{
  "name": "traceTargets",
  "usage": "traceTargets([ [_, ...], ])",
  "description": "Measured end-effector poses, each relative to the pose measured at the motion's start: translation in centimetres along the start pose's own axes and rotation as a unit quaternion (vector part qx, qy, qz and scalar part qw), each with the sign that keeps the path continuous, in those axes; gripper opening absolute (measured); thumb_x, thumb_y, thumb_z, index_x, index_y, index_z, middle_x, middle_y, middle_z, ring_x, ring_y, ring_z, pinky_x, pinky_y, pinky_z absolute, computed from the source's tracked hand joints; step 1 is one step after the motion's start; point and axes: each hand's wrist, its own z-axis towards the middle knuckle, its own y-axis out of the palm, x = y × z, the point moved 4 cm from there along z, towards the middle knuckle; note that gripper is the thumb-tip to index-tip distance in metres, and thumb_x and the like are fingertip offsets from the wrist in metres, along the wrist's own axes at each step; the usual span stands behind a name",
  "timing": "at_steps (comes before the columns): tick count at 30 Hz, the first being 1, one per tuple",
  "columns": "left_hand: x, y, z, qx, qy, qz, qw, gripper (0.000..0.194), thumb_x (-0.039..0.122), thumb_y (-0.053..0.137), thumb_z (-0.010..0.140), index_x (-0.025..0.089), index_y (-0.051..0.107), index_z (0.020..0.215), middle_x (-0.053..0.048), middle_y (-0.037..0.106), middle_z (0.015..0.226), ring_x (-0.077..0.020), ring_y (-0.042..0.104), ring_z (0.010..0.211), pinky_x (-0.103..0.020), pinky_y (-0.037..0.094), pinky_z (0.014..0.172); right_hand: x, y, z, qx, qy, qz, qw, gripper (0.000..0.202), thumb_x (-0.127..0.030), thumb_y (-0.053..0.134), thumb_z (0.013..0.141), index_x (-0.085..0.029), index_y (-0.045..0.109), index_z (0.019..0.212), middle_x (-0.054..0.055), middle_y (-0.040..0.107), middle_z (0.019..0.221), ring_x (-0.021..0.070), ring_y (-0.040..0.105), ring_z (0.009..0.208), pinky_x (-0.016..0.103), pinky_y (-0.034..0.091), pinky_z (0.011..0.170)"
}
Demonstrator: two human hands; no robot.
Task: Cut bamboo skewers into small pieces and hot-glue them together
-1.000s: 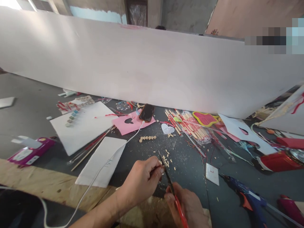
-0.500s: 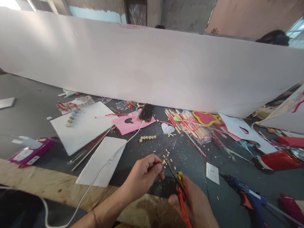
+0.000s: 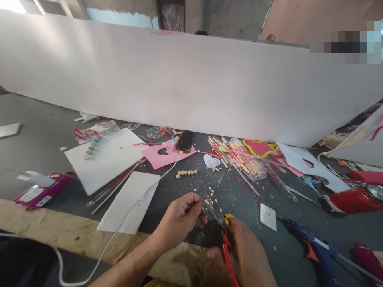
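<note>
The left hand (image 3: 183, 214) is pressing thumb and forefinger together in a fine pinch, its other fingers curling beneath. Whatever it may be pinching is too small or too hidden to tell. The right hand (image 3: 249, 253) is gripping red-handled scissors (image 3: 229, 263), its fingers wrapping the grip from the right and its thumb standing out to the left. A yellow part (image 3: 229, 217) is showing just beyond its knuckles.

The step in hand seems to be blade work at the left fingertips. Doing it well probably means keeping the pinch firm and its fingertips behind the cutting edge, bracing both wrists, and closing the blades slowly, since the tip is lying right beside the left thumb and forefinger. Bringing the small thing deeper between the blades would likely give steadier control than working at the tip.

The scissors are lying between the two hands. Their long axis is running on a slant: the handle is sitting nearest the body in the right hand, and the blades (image 3: 216, 216) are pointing forward and leftward at the left hand's pinch. Small cut pieces (image 3: 211, 195) are lying loose just beyond the blades, and a knobbly pale strip (image 3: 187, 173) is resting on the table (image 3: 167, 189) ahead of the left hand.
</note>
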Motion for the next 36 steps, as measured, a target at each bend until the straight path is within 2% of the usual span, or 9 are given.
traceTargets([
  [3,-0.2,-0.1,-0.1,0.000,0.005,-0.003,1.000,0.022,0.034,0.043,0.089,0.015,0.053,0.087,-0.001,0.062,0.067,-0.0052,0.035,0.043,-0.018,0.029,0.044,-0.1,0.2,0.1,-0.027,0.012,0.003,1.000,0.036,-0.034,0.055,0.076,-0.015,0.049,0.107,0.013,0.063,0.097,0.0258,0.060,0.088,0.037,0.047,0.074],
  [6,-0.5,-0.1,-0.1,0.004,0.010,0.011,1.000,0.019,0.030,0.043,0.089,0.016,0.054,0.086,0.000,0.062,0.068,-0.0058,0.038,0.045,-0.018,0.029,0.044,-0.3,0.2,0.0,-0.028,0.007,0.004,1.000,0.038,-0.033,0.053,0.078,-0.013,0.047,0.110,0.013,0.062,0.099,0.0261,0.059,0.090,0.039,0.046,0.076],
  [12,-0.3,-0.2,-0.2,0.014,0.048,0.052,0.997,0.015,0.025,0.044,0.088,0.016,0.055,0.082,-0.001,0.063,0.069,-0.0107,0.054,0.062,-0.019,0.039,0.057,-0.4,0.3,-0.2,-0.014,0.006,-0.014,1.000,0.036,-0.024,0.055,0.075,-0.016,0.048,0.109,0.011,0.063,0.099,0.0254,0.060,0.089,0.038,0.046,0.076],
  [17,0.2,-0.2,-0.6,0.003,0.061,0.065,0.996,0.019,0.027,0.043,0.089,0.015,0.055,0.080,-0.002,0.063,0.068,-0.0141,0.058,0.068,-0.022,0.042,0.065,-0.2,0.7,-0.6,0.002,-0.020,-0.008,1.000,0.039,-0.031,0.055,0.077,-0.015,0.048,0.112,0.012,0.064,0.102,0.0248,0.062,0.091,0.035,0.047,0.076],
  [21,0.2,-0.2,-1.0,-0.007,0.063,0.072,0.995,0.021,0.029,0.042,0.089,0.015,0.055,0.079,-0.002,0.064,0.068,-0.0143,0.058,0.067,-0.022,0.042,0.064,-0.6,0.6,-0.9,-0.023,-0.012,-0.012,1.000,0.038,-0.035,0.053,0.080,-0.016,0.048,0.112,0.011,0.066,0.100,0.0243,0.063,0.087,0.034,0.047,0.073],
  [25,0.2,0.0,-1.5,-0.003,0.072,0.113,0.991,0.019,0.027,0.042,0.088,0.016,0.055,0.078,-0.002,0.065,0.066,-0.0141,0.058,0.064,-0.022,0.041,0.060,-1.2,0.4,-1.1,-0.060,0.030,-0.075,0.995,0.027,-0.030,0.051,0.081,-0.019,0.053,0.106,0.007,0.069,0.093,0.0253,0.065,0.081,0.035,0.043,0.071],
  [29,0.4,0.1,-2.2,0.019,0.086,0.162,0.983,0.018,0.024,0.043,0.086,0.016,0.057,0.077,-0.002,0.067,0.066,-0.0144,0.059,0.062,-0.022,0.040,0.057,-2.3,0.1,-1.4,-0.037,0.026,-0.166,0.985,0.018,-0.025,0.047,0.086,-0.020,0.057,0.100,0.007,0.071,0.088,0.0248,0.065,0.078,0.035,0.039,0.070],
  [36,0.1,-0.2,-3.9,0.044,0.105,0.167,0.979,0.017,0.021,0.043,0.084,0.017,0.055,0.072,-0.001,0.067,0.066,-0.0147,0.061,0.062,-0.022,0.042,0.059,-3.9,0.0,-2.1,-0.020,0.025,-0.265,0.964,0.030,-0.047,0.042,0.089,-0.023,0.060,0.087,0.005,0.071,0.070,0.0239,0.065,0.064,0.030,0.035,0.057],
])
